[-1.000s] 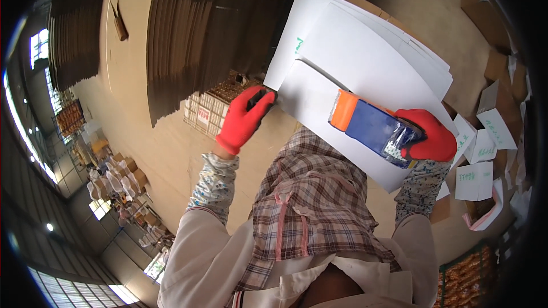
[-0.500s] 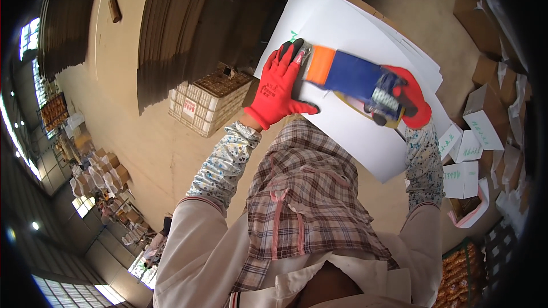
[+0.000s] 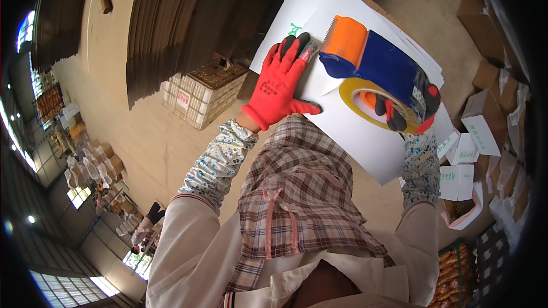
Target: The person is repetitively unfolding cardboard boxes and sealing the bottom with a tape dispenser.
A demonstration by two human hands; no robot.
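A tape dispenser with a blue body, an orange toothed head and a roll of yellowish tape is held in my right hand. Its black-tipped fingers reach through the roll's core, and the dispenser is tilted above the white cardboard sheets. My left hand, in a red glove with black fingertips, lies flat on the left part of the sheets with fingers stretched. A shiny clear patch, seemingly tape, shows by its fingertips. Green marks show on the cardboard above them.
A white plastic crate stands on the floor to the left, near tall stacks of flat cardboard. Open cartons line the right side, with a mesh sack of orange-brown produce at lower right. Another person is far off at left.
My right hand has raised the tape dispenser, and its orange head has moved right, away from my left fingertips. My left hand stays almost in place on the cardboard.
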